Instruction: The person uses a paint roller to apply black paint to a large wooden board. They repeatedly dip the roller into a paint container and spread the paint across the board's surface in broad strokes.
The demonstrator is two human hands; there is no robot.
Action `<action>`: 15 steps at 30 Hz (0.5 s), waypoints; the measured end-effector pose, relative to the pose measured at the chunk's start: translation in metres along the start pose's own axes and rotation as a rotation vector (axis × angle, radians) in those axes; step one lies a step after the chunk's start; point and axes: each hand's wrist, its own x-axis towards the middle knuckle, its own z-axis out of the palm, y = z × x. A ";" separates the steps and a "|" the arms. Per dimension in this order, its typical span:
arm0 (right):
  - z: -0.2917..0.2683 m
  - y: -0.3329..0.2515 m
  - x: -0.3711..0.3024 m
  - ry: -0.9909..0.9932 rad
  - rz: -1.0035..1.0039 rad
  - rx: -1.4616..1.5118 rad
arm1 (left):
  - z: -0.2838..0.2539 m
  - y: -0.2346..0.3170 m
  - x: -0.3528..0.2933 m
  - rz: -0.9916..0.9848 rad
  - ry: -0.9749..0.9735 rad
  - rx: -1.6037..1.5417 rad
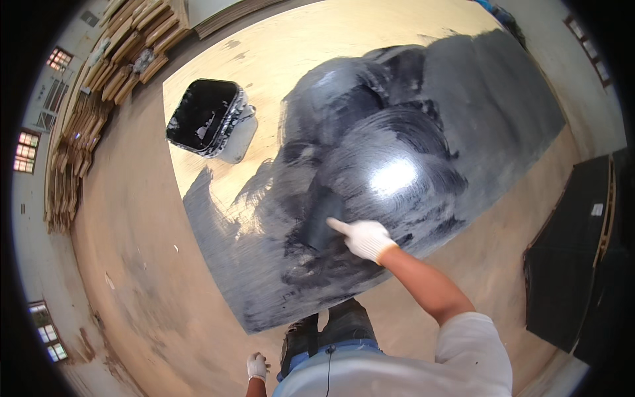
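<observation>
Your right hand (366, 238), gloved, is clamped on a dark spreader (322, 221) pressed flat on the half-blackened plywood sheet (278, 59). The black tub (202, 116) of black coating sits on the sheet's bare far-left part. Your left hand (256, 366) hangs loosely curled, empty.

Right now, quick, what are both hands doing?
Right hand: gloved, closed on a dark scraper pressed onto the wet black coating on the plywood sheet.
Left hand: gloved, hanging at the side, holding nothing visible.

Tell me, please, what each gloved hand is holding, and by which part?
The right hand grips a dark spreader by its near edge, pressed on the painted board. The left hand holds nothing.
</observation>
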 end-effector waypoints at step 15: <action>-0.159 0.194 0.145 0.502 0.083 0.229 | -0.022 -0.060 0.023 -0.113 0.093 -0.035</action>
